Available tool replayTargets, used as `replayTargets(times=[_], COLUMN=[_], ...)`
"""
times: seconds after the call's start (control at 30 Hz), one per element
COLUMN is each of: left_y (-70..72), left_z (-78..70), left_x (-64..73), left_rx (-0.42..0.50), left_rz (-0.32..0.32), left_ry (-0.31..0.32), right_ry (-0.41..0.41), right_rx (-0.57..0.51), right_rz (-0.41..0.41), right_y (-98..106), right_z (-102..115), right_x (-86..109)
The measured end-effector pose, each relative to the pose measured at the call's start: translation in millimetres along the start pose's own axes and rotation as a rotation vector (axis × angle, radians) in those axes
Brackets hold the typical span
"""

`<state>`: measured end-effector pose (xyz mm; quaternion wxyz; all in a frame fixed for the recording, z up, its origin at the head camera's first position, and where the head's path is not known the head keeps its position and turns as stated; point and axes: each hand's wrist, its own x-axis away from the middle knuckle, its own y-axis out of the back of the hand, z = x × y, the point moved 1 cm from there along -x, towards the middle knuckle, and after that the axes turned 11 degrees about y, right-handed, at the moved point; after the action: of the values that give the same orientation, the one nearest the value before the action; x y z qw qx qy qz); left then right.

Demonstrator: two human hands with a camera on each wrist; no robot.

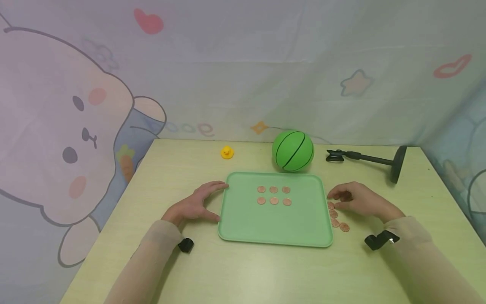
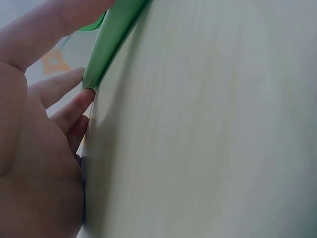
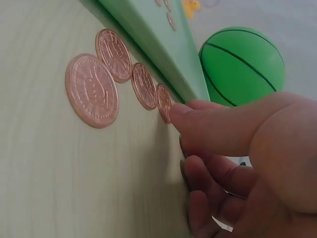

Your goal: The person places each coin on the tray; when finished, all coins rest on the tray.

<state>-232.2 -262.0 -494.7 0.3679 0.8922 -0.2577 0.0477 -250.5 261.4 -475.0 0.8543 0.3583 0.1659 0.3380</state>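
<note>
Several copper-coloured coins [image 1: 274, 189] lie in two rows on the light green tray [image 1: 247, 228]. More coins [image 1: 344, 227] lie flat on the table beside the tray's right edge; in the right wrist view the nearest coin [image 3: 92, 90] shows a raised design. My right hand [image 1: 360, 200] is over the farthest of these, its thumb tip touching that coin [image 3: 164, 102] while the other fingers bend loosely. At the tray's left edge, my left hand [image 1: 194, 204] rests with thumb and fingers spread, fingertips at the rim. The left wrist view shows its fingers against the tray [image 2: 106, 52].
A green ball [image 1: 293, 150] with black lines sits behind the tray. A yellow toy duck [image 1: 227, 152] stands at the back left, and a black stand [image 1: 373, 159] lies on its side at the back right. A printed cloth [image 1: 228, 76] hangs behind the table.
</note>
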Motion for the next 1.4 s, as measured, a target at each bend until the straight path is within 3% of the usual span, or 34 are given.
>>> replayTargets(times=[0.67, 1.1, 1.4], left_y=[0.2, 0.5, -0.2], left_z=[-0.4, 0.0, 0.4], left_x=[0.3, 0.4, 0.5], left_rx=[0.0, -0.005, -0.007], left_rz=[-0.001, 0.0, -0.003], left_ry=[0.006, 0.003, -0.002], right_ry=[-0.045, -0.002, 0.021], right_rx=[0.019, 0.126, 0.131], right_rz=[0.006, -0.013, 0.05], right_y=[-1.8, -2.0, 1.3], right_z=[-7.0, -3.0, -0.7], right_x=[-3.3, -5.9, -7.1])
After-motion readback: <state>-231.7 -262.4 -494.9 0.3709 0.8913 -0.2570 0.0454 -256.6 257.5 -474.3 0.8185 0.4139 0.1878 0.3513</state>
